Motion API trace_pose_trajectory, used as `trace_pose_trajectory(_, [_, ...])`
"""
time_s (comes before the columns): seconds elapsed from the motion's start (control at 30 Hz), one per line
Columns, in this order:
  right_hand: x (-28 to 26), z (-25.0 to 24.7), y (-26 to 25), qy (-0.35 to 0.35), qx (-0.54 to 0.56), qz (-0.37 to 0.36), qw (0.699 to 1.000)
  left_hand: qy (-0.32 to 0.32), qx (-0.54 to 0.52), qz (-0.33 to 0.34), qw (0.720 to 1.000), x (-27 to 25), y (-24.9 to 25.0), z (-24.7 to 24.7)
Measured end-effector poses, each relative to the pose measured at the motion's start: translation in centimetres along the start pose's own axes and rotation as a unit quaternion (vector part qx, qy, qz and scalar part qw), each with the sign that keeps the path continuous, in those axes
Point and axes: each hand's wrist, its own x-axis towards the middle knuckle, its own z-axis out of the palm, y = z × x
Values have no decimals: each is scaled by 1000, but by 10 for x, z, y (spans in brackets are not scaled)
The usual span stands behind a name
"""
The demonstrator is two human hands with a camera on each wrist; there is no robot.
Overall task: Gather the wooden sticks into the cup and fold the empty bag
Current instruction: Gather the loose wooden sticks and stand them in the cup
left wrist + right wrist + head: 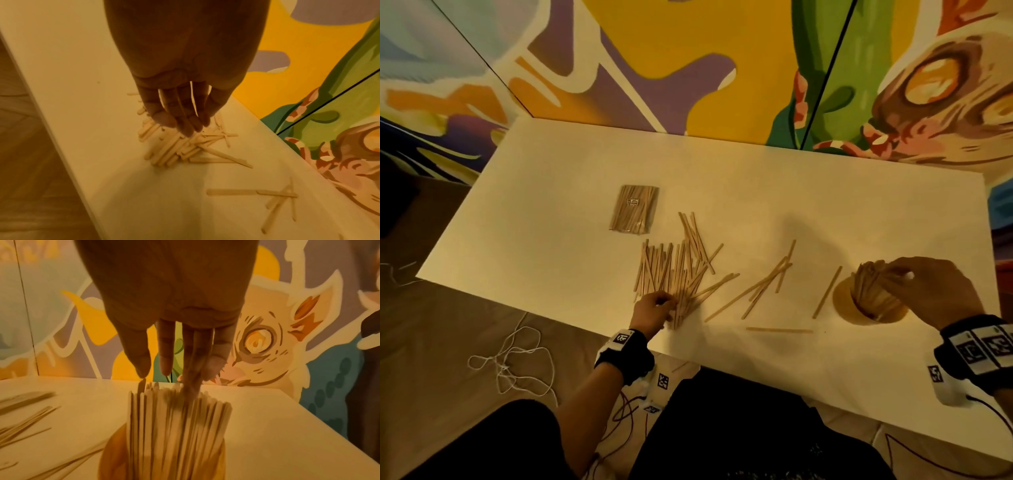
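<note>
While the white table (825, 212) carries everything, the loose pile of wooden sticks (671, 270) lies mid-table, long axes mostly running near-to-far. A bag (634, 209) still holding sticks lies flat beyond it. The cup (873, 301), at right, holds sticks upright. The left hand (654, 308) presses straight fingers on the pile; the right hand (935, 291) touches the cup's stick tops, fingers extended.

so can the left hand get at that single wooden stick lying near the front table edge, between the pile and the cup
Probably yes: the left hand rests on the loose pile of wooden sticks, and the single wooden stick lies on bare white table, nothing between.
</note>
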Motion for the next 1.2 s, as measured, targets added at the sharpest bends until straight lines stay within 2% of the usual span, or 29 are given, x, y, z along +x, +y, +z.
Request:
trace_pose_trajectory(0.1, [-2, 0, -6, 33, 24, -43, 998, 88, 81, 17, 993, 21, -7, -17])
trace_pose_trajectory(0.2, [-8, 8, -25, 8, 55, -87, 995, 121, 157, -4, 980, 45, -9, -28])
trace_pose_trajectory(0.3, [-16, 33, -48, -62, 50, -117, 990, 111, 204, -46, 972, 68, -8, -29])
trace_pose_trajectory(0.4, [-18, 69, -62, -151, 81, -113, 979, 100, 246, -66, 962, 80, -2, -21])
trace_pose_trajectory(0.53, [-21, 115, -77, -217, 88, -94, 968, 98, 299, -40, 948, 80, 8, -5])
trace_pose_trajectory(0.7, [-29, 143, -96, -236, 160, -55, 957, 73, 235, -26, 969, 85, 10, 1])
trace_pose_trajectory(1.2, [-30, 161, -95, -255, 154, 12, 955, -27, 247, 20, 969, 94, 14, -5])
